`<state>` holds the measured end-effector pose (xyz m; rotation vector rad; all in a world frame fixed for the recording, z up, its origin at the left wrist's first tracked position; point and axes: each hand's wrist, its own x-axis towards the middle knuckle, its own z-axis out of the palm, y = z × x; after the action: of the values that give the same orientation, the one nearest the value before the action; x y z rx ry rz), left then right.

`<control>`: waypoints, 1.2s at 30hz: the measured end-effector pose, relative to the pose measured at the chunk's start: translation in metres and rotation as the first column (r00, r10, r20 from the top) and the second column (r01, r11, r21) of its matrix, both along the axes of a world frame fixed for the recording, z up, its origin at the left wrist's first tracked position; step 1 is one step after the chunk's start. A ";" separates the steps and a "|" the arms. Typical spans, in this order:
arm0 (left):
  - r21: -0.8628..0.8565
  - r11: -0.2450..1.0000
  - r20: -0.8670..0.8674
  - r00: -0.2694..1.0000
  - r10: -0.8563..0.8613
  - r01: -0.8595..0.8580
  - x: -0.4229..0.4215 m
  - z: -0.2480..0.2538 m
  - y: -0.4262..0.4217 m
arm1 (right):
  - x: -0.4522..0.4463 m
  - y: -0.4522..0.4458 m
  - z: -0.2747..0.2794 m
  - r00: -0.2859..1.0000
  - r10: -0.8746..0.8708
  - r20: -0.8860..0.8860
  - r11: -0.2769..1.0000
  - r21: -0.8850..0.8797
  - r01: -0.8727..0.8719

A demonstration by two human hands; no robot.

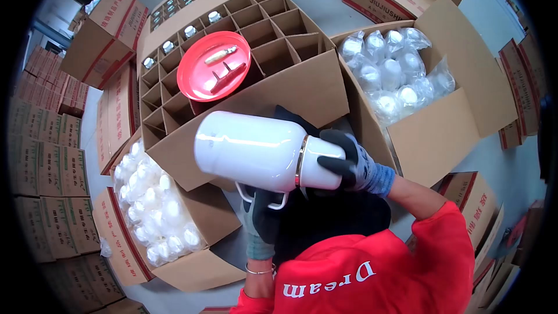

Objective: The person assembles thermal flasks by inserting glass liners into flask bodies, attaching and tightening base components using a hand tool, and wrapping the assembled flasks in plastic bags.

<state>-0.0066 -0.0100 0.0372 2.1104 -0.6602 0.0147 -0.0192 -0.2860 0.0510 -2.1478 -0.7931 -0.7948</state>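
A large white bottle (250, 148) with a gold ring and a white cap (322, 163) lies tilted across the middle of the head view, its base toward the left. My right hand (351, 160), in a grey and black glove, is closed around the cap end. Below the bottle, my left hand (261, 218), also gloved, has its fingers wrapped at the white handle (282, 200). Beyond the bottle, a red plate (197, 81) with a few small tools (224, 70) rests on a divided carton (290, 90).
Open cartons of plastic-wrapped white items stand at right (430, 145) and lower left (122, 244). Bottle tops (190, 31) show in the divided carton's far cells. Stacked boxes (46, 168) line the left side, with more boxes (476, 203) at right.
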 end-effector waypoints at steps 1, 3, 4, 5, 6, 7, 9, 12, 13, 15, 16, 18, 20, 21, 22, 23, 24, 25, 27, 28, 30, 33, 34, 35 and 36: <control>0.032 0.999 0.035 0.999 -0.023 0.022 0.003 0.007 0.001 | 0.000 0.009 0.006 0.957 -0.108 -0.269 0.982 0.122 0.146; 0.018 0.992 0.052 0.991 -0.125 0.124 0.012 0.033 0.007 | -0.011 0.031 -0.005 0.320 0.850 -0.417 0.176 0.799 0.575; -0.018 0.977 0.041 0.977 -0.210 0.211 0.020 0.048 0.007 | -0.008 0.034 -0.014 0.173 0.961 -0.218 0.025 0.685 0.728; -0.057 0.946 0.029 0.948 -0.317 0.319 0.032 0.069 0.004 | -0.003 0.036 -0.024 0.095 0.984 -0.153 0.035 0.680 0.733; -0.090 0.900 0.029 0.904 -0.426 0.427 0.043 0.088 -0.001 | 0.003 0.038 -0.031 0.018 0.994 -0.109 0.063 0.687 0.724; -0.103 0.851 0.018 0.857 -0.515 0.514 0.055 0.104 -0.008 | 0.009 0.037 -0.037 -0.069 0.993 -0.099 0.119 0.714 0.690; -0.034 0.784 0.021 0.785 -0.619 0.620 0.075 0.121 -0.022 | 0.027 0.033 -0.040 -0.241 0.960 -0.139 0.256 0.781 0.570; 0.250 0.774 0.151 0.766 -0.624 0.582 0.101 0.116 -0.027 | 0.082 0.001 -0.033 -0.388 0.810 -0.439 0.533 0.827 0.177; 0.294 0.796 0.220 0.773 -0.596 0.530 0.101 0.110 -0.029 | 0.101 -0.015 -0.028 -0.312 0.750 -0.584 0.618 0.786 0.015; 0.366 0.835 0.362 0.764 -0.534 0.410 0.098 0.097 -0.027 | 0.120 -0.026 -0.030 0.326 0.662 -0.675 0.740 0.657 -0.142; 0.515 0.777 0.400 0.699 -0.592 0.363 0.085 0.082 -0.021 | 0.130 -0.044 -0.030 0.395 0.580 -0.713 0.804 0.581 -0.131; 0.497 0.811 0.357 0.779 -0.516 0.309 0.056 0.052 -0.005 | 0.139 -0.080 0.020 0.069 0.445 -0.893 0.878 0.450 0.163; 0.538 0.785 0.307 0.797 -0.521 0.306 0.029 0.033 0.018 | 0.172 -0.131 -0.004 0.258 0.472 -0.843 0.800 0.533 0.278; 0.547 0.774 0.268 0.810 -0.522 0.318 0.018 0.022 0.033 | 0.186 -0.155 -0.006 0.376 0.108 -0.920 0.832 0.290 0.472; 0.575 0.740 0.185 0.826 -0.532 0.349 0.011 0.018 0.046 | 0.231 -0.209 -0.090 0.712 -0.265 -0.651 0.825 0.228 0.517; 0.595 0.707 0.099 0.838 -0.537 0.383 0.008 0.015 0.056 | 0.248 -0.249 -0.118 0.521 -0.501 -0.691 0.664 0.080 0.744; 0.605 0.698 0.070 0.847 -0.527 0.384 0.007 0.016 0.063 | 0.252 -0.269 -0.134 0.336 -0.634 -0.696 0.562 -0.116 0.819; 0.615 0.691 0.046 0.857 -0.514 0.381 0.008 0.019 0.069 | 0.254 -0.283 -0.147 0.143 -0.742 -0.654 0.433 -0.305 0.848; 0.623 0.733 0.084 0.909 -0.408 0.271 0.017 0.027 0.071 | 0.246 -0.286 -0.176 0.099 -0.702 -0.705 0.463 -0.346 0.816; 0.615 0.772 0.141 0.940 -0.312 0.164 0.025 0.032 0.069 | 0.248 -0.287 -0.190 0.020 -0.720 -0.694 0.469 -0.465 0.751; 0.538 0.843 0.198 0.974 -0.109 -0.015 0.040 0.038 0.055 | 0.260 -0.307 -0.217 -0.075 -0.732 -0.678 0.502 -0.610 0.613; 0.345 0.929 0.113 0.988 0.102 -0.135 0.080 0.045 0.026 | 0.269 -0.320 -0.169 0.149 -0.731 -0.666 0.616 -0.550 0.565; 0.270 0.955 0.042 0.993 0.112 -0.119 0.097 0.046 0.018 | 0.265 -0.325 -0.157 0.308 -0.660 -0.685 0.672 -0.355 0.650; 0.189 0.976 -0.030 0.993 0.113 -0.106 0.112 0.046 0.008 | 0.254 -0.319 -0.122 0.408 -0.366 -0.837 0.718 0.025 0.695; 0.134 0.989 -0.086 0.993 0.081 -0.069 0.126 0.044 -0.003 | 0.252 -0.311 -0.094 0.534 -0.105 -0.839 0.687 0.327 0.649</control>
<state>0.1193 -0.0134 0.0815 2.2472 -0.5395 -0.0844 0.2325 -0.5972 -0.0425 -1.7640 0.4371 -0.1806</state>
